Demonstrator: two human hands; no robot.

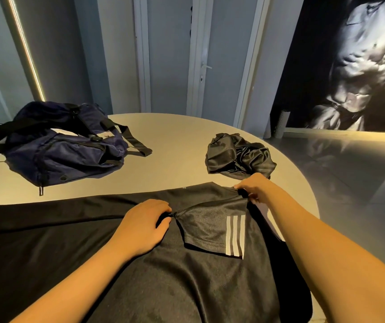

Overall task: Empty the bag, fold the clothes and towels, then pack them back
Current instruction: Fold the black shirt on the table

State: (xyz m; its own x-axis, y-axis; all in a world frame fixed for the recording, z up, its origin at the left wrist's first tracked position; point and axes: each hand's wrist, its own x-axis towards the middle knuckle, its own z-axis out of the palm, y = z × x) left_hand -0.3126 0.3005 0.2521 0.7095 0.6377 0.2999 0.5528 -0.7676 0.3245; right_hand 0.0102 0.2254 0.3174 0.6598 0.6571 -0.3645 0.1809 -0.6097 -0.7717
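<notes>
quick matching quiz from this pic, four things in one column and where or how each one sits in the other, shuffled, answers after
1 navy blue fabric bag
2 crumpled shiny black garment
3 black shirt with three white sleeve stripes
4 right hand

a grips the shirt at its sleeve
b spread flat, nearest the person
c slumped on the left of the pale round table
d bunched up on the table's right

Pairs: 1-c, 2-d, 3-b, 4-a
</notes>
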